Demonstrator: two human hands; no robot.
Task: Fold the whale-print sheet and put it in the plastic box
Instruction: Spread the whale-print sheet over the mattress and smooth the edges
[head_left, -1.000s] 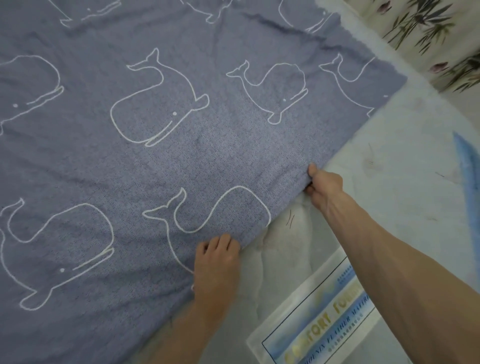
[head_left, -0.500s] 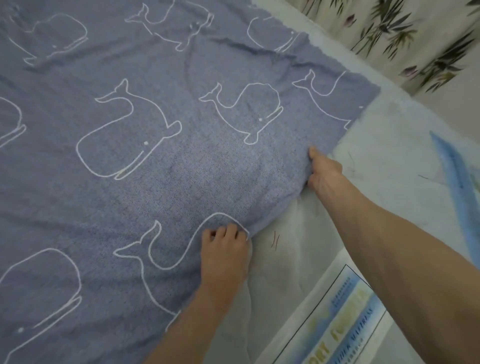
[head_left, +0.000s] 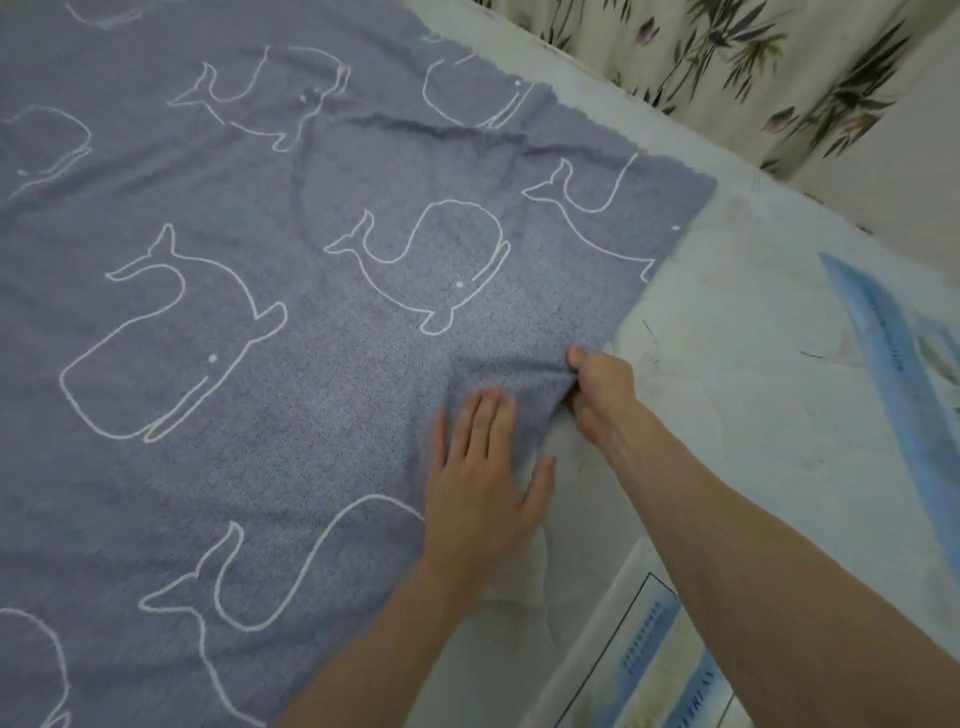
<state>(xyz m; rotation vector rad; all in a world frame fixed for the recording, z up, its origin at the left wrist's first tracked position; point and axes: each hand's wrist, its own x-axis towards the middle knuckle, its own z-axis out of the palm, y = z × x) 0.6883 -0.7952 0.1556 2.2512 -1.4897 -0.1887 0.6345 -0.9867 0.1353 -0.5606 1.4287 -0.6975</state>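
The right hand (head_left: 602, 384) pinches the edge of the whale-print sheet (head_left: 260, 322), thumb on top, bunching a small fold; at its 8 o'clock the left hand (head_left: 483, 483) lies flat, fingers straight, on the cloth. The sheet spreads over the white mattress (head_left: 753, 415) toward 10 o'clock; a leaf-print curtain (head_left: 753, 67) hangs at 1 o'clock.

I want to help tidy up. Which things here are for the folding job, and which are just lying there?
For the job:
whale sheet
left hand, flat on it
right hand, pinching its edge

Just there:
mattress
mattress label
leafy curtain
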